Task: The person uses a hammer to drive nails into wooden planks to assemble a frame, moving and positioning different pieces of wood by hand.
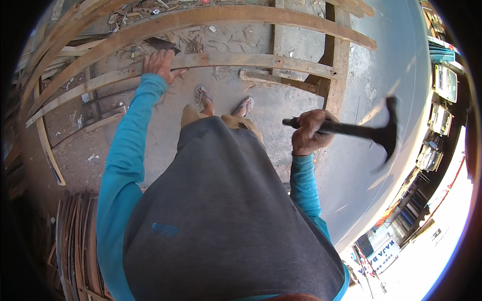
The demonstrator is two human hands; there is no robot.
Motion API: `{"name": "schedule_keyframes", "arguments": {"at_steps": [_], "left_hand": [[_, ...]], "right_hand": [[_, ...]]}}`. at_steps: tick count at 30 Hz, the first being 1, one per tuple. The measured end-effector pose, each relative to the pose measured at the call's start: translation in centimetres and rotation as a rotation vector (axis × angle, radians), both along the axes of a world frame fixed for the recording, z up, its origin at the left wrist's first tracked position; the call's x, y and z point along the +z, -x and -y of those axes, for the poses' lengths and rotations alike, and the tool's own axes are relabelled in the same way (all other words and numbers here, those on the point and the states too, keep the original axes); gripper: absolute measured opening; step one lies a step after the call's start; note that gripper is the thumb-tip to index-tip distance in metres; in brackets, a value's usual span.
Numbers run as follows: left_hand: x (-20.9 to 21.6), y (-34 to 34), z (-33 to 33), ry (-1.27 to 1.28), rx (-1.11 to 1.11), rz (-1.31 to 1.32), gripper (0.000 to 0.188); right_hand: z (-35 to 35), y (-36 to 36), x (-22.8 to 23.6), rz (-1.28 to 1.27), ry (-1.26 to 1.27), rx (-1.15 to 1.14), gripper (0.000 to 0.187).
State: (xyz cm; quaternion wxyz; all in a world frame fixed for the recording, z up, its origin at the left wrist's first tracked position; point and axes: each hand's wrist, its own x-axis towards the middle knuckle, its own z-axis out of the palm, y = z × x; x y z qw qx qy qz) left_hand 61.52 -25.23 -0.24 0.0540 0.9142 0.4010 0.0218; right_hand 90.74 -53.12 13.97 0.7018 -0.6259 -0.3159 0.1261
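My right hand [313,132] is wrapped around the handle of a black claw hammer [359,130]. The hammer is held off the ground, its head out to the right. On the left, my left hand [159,65] grips the nearer wooden slat [221,60] of a frame, fingers over its far side and thumb along it. A dark flat piece [163,44] lies just beyond those fingers; its kind is unclear. The slat's right end meets a thick upright timber [339,65].
A longer curved slat [241,14] runs beyond the held one. A short board [279,80] lies near the timber. My sandalled feet [243,106] stand close to the frame. Stacked wood strips [75,246] lie at lower left. Parked vehicles [446,84] line the far right.
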Motion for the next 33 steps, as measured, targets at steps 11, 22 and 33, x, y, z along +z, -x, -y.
{"name": "schedule_keyframes", "arguments": {"at_steps": [11,22,33], "left_hand": [[0.5,-0.6,0.0,0.114,0.031,-0.08,0.068],[0.4,0.0,-0.3,0.202,0.118,-0.172,0.077],[1.8,-0.8,4.3,-0.073,0.2,0.105,0.078]], "right_hand": [[-4.3,3.2,8.6,0.195,0.204,-0.223,0.03],[0.4,4.1,-7.5,0.138,1.045,0.148,0.032],[2.6,2.1,-10.3,0.244,0.974,0.184,0.039]]}}
